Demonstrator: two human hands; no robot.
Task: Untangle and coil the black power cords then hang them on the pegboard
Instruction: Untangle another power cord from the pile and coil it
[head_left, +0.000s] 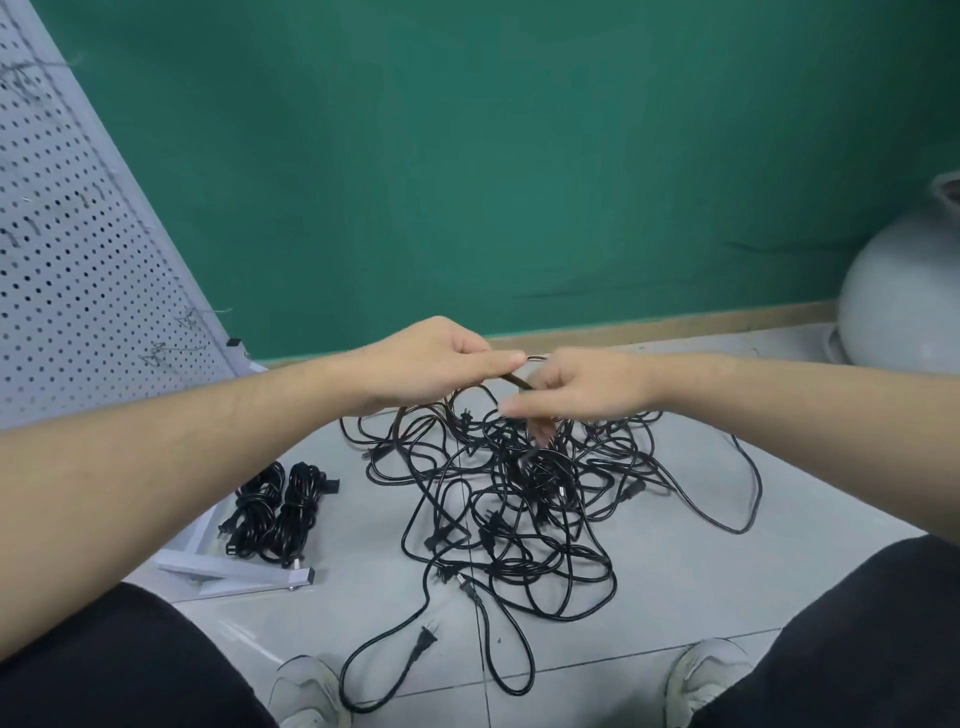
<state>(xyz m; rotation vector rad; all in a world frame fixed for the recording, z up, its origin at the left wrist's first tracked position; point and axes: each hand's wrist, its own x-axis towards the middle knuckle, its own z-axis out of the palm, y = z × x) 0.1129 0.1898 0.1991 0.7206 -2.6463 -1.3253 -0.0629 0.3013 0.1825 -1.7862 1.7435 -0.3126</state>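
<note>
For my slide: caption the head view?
Both hands pinch one cord above the tangle; two coils lie beside the pegboard.

The tangled cords (519, 499) sprawl across the middle of the floor (701, 582), and both hands hang just over their far edge. Bare tile lies open to the right and near left of the heap. On the left, two coiled bundles (278, 512) and the pegboard's foot (234, 574) crowd the way. A grey round vessel (904, 291) blocks the far right corner.
</note>
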